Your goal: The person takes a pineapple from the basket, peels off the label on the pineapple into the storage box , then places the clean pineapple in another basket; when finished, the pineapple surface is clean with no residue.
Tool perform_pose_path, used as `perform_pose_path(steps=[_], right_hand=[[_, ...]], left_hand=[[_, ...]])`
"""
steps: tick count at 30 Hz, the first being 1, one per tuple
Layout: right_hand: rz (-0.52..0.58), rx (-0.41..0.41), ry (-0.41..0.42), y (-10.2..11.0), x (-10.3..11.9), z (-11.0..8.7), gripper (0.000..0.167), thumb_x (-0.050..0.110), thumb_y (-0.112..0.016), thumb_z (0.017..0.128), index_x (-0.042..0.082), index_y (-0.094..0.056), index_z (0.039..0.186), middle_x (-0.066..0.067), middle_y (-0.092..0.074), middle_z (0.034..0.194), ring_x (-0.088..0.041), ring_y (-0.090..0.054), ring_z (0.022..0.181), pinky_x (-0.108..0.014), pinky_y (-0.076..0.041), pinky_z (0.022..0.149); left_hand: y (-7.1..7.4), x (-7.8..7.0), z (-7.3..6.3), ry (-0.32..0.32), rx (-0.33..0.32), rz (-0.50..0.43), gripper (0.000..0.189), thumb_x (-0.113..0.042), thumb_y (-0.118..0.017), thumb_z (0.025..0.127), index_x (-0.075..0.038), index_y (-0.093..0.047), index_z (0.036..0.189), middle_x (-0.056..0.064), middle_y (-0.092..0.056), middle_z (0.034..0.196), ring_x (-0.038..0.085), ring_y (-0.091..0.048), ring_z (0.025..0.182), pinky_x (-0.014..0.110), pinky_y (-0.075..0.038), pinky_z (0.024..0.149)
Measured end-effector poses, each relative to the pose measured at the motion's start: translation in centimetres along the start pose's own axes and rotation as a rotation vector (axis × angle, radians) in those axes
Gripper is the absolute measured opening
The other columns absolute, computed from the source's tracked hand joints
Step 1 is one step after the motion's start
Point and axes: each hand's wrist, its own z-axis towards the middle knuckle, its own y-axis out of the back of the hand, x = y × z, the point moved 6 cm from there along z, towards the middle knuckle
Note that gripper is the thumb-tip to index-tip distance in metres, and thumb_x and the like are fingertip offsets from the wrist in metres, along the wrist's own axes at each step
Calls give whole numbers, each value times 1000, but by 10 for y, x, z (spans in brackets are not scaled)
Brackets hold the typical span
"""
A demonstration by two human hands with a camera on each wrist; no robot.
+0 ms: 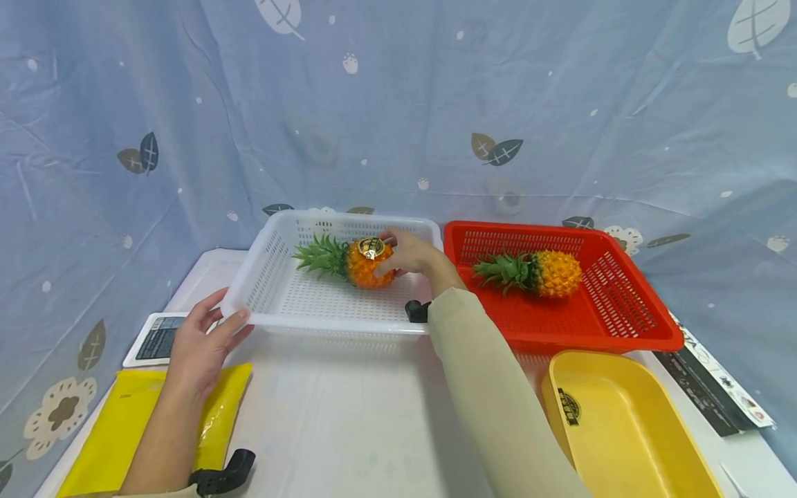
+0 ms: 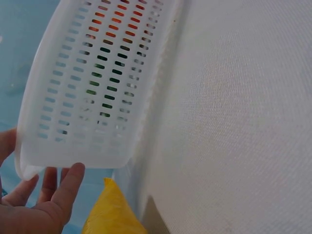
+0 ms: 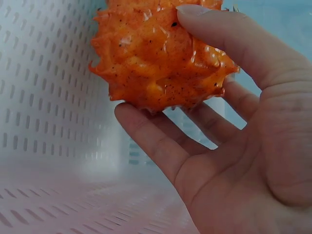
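An orange pineapple (image 1: 360, 270) with green leaves and a black-and-gold sticker is inside the white basket (image 1: 336, 322), its leaves pointing left. My right hand (image 1: 412, 254) grips its right end. In the right wrist view the thumb lies on the spiky orange skin (image 3: 156, 63) and the fingers reach round the opposite side. Whether the fruit touches the basket floor cannot be told. My left hand (image 1: 202, 339) touches the basket's front left corner with loosely spread fingers; in the left wrist view its fingertips (image 2: 75, 171) meet the basket's lower edge.
To the right, a red basket (image 1: 498, 325) holds a yellow pineapple (image 1: 556, 274). A yellow bin (image 1: 629, 429) stands before it, near a dark box (image 1: 710, 387). A yellow packet (image 1: 118, 422) lies under my left forearm, close to a white-edged tablet-like item (image 1: 158, 339).
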Motion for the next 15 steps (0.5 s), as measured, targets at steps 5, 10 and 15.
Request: perform_pose_path(steps=[5,10,15], right_hand=[[-5,1,12,1,2,-1,73,10,-83,84,12,-46,147,-13,-44,153,-32,-54,130,-45,-60,96],[10,4,16,1,3,-1,72,7,-81,84,12,-46,146,-14,-44,153,-32,-54,130,-46,-60,97],[8,-2,27,2,2,-1,70,7,-80,82,12,-47,144,-14,-46,150,-32,-54,129,-45,-61,95]], left_hand=[[0,0,0,3,-3,4,82,-40,-78,91,-33,-35,161,-10,-48,136,15,-56,122,25,-54,94],[0,-2,-2,-12,6,0,81,-40,-78,91,-33,-36,160,-8,-48,138,16,-56,123,26,-52,96],[0,0,0,8,9,-10,83,-39,-79,91,-33,-34,161,-11,-48,136,13,-57,120,26,-53,96]])
